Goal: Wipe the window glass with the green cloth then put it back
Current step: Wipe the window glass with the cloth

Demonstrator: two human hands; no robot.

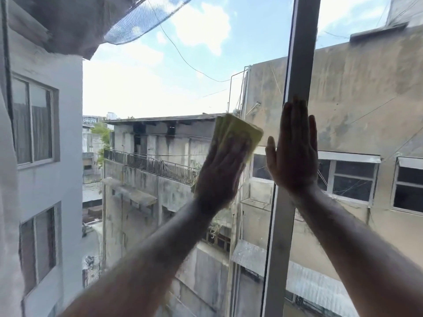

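A folded yellow-green cloth point(240, 131) is pressed flat against the window glass point(148, 88) near the middle of the view. My left hand point(219, 172) lies on top of it with the palm down, and most of the cloth's lower part is hidden under the hand. My right hand point(295, 154) rests flat with fingers straight up, laid over the grey vertical window frame point(299, 53) and the glass beside it. It holds nothing.
The grey frame bar runs from top to bottom right of centre and splits the window into a wide left pane and a narrower right pane point(366, 88). Beyond the glass are concrete buildings, a railed balcony point(151, 165) and sky.
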